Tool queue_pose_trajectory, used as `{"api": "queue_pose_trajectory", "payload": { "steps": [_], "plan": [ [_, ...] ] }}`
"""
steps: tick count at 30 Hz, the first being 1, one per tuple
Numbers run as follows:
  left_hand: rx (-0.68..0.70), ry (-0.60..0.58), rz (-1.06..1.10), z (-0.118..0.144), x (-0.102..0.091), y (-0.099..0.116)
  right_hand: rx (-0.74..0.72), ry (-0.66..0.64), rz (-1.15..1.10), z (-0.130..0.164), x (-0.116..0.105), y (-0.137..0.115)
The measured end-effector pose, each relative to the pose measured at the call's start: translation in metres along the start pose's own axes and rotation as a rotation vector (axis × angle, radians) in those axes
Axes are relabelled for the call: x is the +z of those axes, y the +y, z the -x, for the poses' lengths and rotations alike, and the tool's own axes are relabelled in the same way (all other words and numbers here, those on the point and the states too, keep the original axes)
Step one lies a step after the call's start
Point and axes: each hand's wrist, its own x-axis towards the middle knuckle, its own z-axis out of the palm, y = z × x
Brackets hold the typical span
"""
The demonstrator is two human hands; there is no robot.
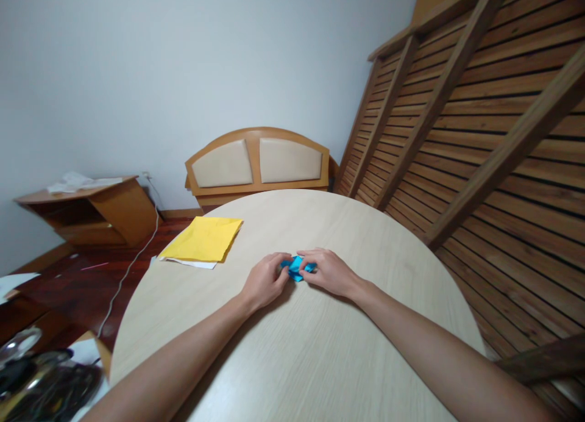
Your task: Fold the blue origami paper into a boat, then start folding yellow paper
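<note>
The round bench is carrying everything, with a stack of yellow paper lying toward its far left edge. Near the bench's middle, the left hand and right hand are meeting, fingers pinching a small blue paper, already folded compact; further folding seemingly remains.

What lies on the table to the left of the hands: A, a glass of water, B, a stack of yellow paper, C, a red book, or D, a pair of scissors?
B: a stack of yellow paper lies on the round table, left of the hands, which pinch a small blue paper.
</note>
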Motion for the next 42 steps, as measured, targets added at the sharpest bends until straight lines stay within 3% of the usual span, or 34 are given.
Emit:
{"api": "queue_pose_trajectory", "payload": {
  "steps": [9, 26, 42],
  "plan": [
    [-0.087, -0.006, 0.007, -0.001, 0.004, -0.006, -0.063, -0.024, -0.012, -0.001, -0.002, -0.002],
    [0.011, -0.077, 0.03, 0.001, 0.005, -0.008, -0.055, -0.035, 0.084, 0.0, -0.002, -0.003],
    [-0.029, -0.093, -0.022, 0.0, 0.0, -0.002, -0.129, -0.088, 0.029, 0.001, -0.006, 0.0]
  ]
}}
